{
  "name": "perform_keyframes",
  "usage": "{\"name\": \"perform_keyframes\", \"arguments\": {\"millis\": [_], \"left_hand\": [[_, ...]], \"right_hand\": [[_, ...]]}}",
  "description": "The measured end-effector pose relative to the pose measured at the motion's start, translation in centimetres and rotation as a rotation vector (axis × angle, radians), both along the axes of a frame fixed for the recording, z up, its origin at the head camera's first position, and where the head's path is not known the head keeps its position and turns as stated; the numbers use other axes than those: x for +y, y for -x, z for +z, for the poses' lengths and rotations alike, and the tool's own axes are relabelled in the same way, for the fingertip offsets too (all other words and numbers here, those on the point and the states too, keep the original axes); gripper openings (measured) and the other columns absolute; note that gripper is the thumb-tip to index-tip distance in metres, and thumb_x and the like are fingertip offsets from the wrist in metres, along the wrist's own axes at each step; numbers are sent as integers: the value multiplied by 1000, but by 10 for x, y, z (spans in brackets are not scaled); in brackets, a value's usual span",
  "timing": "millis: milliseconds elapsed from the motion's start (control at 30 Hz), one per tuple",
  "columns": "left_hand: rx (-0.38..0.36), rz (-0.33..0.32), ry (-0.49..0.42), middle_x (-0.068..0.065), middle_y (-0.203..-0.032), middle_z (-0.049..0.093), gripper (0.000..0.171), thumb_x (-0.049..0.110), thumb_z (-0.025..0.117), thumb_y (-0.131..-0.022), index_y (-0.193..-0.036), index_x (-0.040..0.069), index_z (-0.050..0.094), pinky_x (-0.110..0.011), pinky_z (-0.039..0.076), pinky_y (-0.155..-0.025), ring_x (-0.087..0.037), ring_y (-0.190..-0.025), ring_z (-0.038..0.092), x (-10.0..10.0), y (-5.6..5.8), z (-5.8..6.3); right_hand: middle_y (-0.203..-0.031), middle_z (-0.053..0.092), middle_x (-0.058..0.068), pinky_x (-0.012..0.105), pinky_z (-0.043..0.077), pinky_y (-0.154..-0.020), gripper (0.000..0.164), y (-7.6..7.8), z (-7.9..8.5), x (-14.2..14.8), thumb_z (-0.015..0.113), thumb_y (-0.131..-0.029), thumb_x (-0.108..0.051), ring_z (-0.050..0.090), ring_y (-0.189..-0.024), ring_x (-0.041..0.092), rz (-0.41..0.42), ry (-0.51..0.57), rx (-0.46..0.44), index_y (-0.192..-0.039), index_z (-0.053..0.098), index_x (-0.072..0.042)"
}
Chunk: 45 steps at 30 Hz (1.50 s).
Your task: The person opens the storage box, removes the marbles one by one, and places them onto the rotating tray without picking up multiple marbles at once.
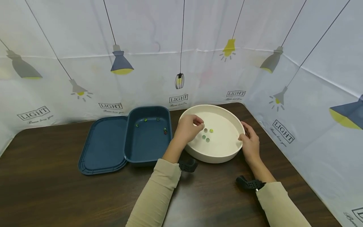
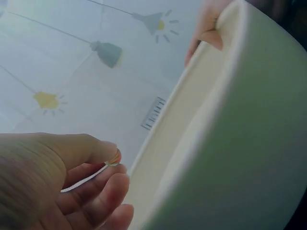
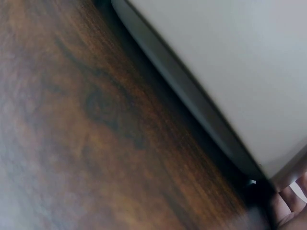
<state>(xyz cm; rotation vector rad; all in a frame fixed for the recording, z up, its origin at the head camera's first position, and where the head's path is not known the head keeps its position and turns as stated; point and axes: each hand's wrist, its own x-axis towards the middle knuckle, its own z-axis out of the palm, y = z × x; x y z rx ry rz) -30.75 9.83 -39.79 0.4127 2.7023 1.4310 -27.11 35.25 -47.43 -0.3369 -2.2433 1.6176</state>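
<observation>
Between thumb and forefinger, my left hand (image 1: 188, 128) pinches a glass marble (image 2: 114, 157) with an orange streak, seen best in the left wrist view. This hand is above the left side of a round cream basin (image 1: 215, 152). Several marbles lie on the basin's floor, among them a yellow-green marble (image 1: 211, 130) and a pale clear marble (image 1: 208, 140). On the basin's right side, my right hand (image 1: 250, 143) grips the rim, thumb inside and fingers outside. In the right wrist view only part of that hand shows at the lower right corner.
A deep blue rectangular box (image 1: 144, 146) stands left of the basin, with several small marbles inside, one of them a green marble (image 1: 145, 119). Beside it lies a flat blue lid (image 1: 103, 145). A lamp-patterned curtain (image 1: 153, 82) rises behind the dark wooden table (image 1: 56, 176).
</observation>
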Motion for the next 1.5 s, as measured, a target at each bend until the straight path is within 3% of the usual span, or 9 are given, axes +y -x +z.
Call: {"name": "perform_keyframes", "arguments": {"millis": [133,267,533,667,867,1500], "left_hand": [[8,-18,9,-1,-95,72,10,21,70,-95,-101,14,74,-27,50,-73,-14,-85,62,9,1,-9],[29,11,99,1,-95,73,9,21,70,-95,-101,15,74,-27,52,-74,-13,-84,64,14,1,-16],[64,71,421,7,-98,73,11,27,69,-96,-106,24,74,-33,54,-70,-14,-82,66,23,1,-25],[105,73,547,8,-102,76,13,26,66,-98,-107,26,76,-35,57,-74,-15,-84,69,25,2,-29],[126,71,576,8,-102,76,12,26,67,-98,-106,25,76,-35,57,-76,-15,-85,69,27,1,-29],[82,44,590,8,-105,75,14,23,68,-97,-109,25,76,-35,55,-78,-15,-86,67,29,1,-27]], "right_hand": [[-154,51,7,20,43,-101,68,-2,0,1,43,-86,3,47,-142,19,1,-7,4,-151,48,-15],[-153,52,6,19,43,-98,68,-5,0,3,43,-86,2,47,-141,19,-2,-15,-7,-151,48,-17],[-154,51,8,24,44,-102,67,-1,0,0,43,-86,2,47,-142,20,11,-11,-1,-151,48,-14],[-154,51,8,26,44,-104,67,0,1,-2,43,-86,3,47,-142,20,9,-9,-3,-151,48,-14],[-154,51,7,28,43,-105,68,0,1,-2,43,-85,2,47,-141,19,5,-11,-9,-151,48,-14],[-156,49,7,30,44,-106,68,-2,2,-1,42,-87,2,45,-144,20,18,-3,-11,-152,46,-16]]}}
